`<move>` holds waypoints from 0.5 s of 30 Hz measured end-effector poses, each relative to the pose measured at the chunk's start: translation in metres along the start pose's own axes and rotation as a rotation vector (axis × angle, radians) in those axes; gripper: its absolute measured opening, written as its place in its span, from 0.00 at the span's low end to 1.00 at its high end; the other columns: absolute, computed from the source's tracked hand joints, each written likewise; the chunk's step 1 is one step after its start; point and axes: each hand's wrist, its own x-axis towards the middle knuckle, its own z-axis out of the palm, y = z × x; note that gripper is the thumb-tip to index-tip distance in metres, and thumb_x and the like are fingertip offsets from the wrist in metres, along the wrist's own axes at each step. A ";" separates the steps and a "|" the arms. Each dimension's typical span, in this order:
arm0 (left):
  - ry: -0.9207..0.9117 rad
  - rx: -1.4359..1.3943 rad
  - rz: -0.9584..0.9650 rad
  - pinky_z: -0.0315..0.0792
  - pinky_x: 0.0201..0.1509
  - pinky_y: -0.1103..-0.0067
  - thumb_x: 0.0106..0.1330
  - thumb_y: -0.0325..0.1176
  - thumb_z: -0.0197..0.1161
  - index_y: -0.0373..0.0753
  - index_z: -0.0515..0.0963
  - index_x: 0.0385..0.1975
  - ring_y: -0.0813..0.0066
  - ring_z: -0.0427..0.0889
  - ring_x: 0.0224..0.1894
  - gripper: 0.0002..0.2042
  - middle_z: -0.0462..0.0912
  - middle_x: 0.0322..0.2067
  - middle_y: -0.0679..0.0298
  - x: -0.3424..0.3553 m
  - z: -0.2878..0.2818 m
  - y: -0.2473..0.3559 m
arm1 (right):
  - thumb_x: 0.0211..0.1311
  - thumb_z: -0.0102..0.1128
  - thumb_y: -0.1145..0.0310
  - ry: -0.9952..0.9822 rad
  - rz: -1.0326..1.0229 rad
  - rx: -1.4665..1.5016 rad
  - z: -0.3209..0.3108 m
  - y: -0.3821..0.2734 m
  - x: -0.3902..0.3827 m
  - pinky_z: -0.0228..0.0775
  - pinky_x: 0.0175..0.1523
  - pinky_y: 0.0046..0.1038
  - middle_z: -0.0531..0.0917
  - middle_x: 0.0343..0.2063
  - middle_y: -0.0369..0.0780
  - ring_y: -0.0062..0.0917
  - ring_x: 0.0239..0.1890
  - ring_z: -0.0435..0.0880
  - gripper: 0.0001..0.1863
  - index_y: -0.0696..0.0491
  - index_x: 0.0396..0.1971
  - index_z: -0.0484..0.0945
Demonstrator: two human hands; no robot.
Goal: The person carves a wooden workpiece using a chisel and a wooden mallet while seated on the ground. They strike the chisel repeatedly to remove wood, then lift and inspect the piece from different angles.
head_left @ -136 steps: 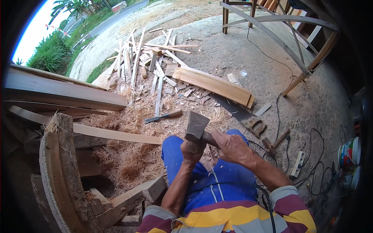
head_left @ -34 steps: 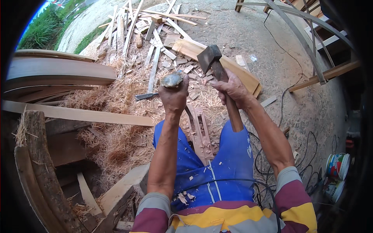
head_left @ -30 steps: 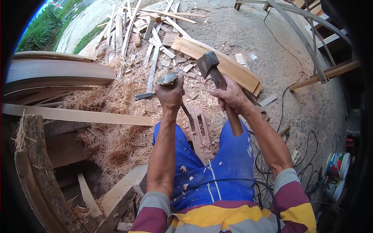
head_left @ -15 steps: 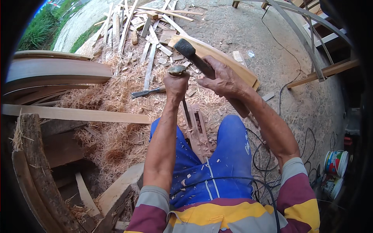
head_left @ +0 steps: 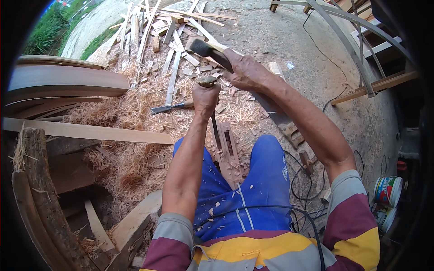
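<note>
My left hand (head_left: 205, 100) is closed around the handle of an upright chisel (head_left: 214, 124). Its worn butt shows above my fist. The blade reaches down to a slotted wooden piece (head_left: 232, 156) between my knees; whether the tip touches the wood is hard to make out. Just above and to the right, my right hand (head_left: 251, 73) grips a hammer with a dark head (head_left: 201, 47). The head hangs beyond the chisel's butt, apart from it. Most of the hammer's handle is hidden by my hand and forearm. Chips are scattered on the slotted piece and my trousers.
A second chisel (head_left: 171, 107) lies on shavings. A handsaw (head_left: 289, 128) and a small wooden tool (head_left: 308, 162) rest on the right, near looped black cable. Curved planks (head_left: 68, 82) and a rough post (head_left: 38, 158) stand left, offcuts ahead, paint buckets (head_left: 389, 189) right.
My right hand and the hammer have moved left and a little away from me, and the hammer's handle no longer slants into view. The saw now shows. My left hand has barely moved.
</note>
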 end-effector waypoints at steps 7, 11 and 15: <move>0.013 0.017 -0.107 0.64 0.17 0.79 0.58 0.27 0.66 0.38 0.78 0.21 0.83 0.72 0.15 0.06 0.76 0.15 0.71 -0.001 -0.005 -0.009 | 0.55 0.67 0.65 -0.389 -0.111 -0.160 -0.044 -0.003 0.019 0.74 0.27 0.29 0.80 0.26 0.41 0.27 0.26 0.81 0.22 0.53 0.49 0.73; 0.038 -0.051 -0.140 0.63 0.17 0.80 0.58 0.27 0.66 0.39 0.77 0.19 0.84 0.70 0.14 0.07 0.74 0.15 0.72 0.005 -0.006 -0.018 | 0.60 0.65 0.62 -0.029 -0.043 0.225 -0.073 0.010 0.059 0.71 0.18 0.24 0.76 0.21 0.37 0.20 0.16 0.76 0.28 0.51 0.59 0.69; 0.015 -0.045 -0.165 0.62 0.18 0.79 0.57 0.27 0.66 0.39 0.77 0.19 0.84 0.70 0.15 0.07 0.74 0.15 0.72 0.003 0.002 -0.012 | 0.60 0.53 0.74 0.175 0.081 0.144 -0.010 0.024 0.058 0.79 0.29 0.34 0.80 0.30 0.45 0.30 0.29 0.83 0.18 0.56 0.51 0.68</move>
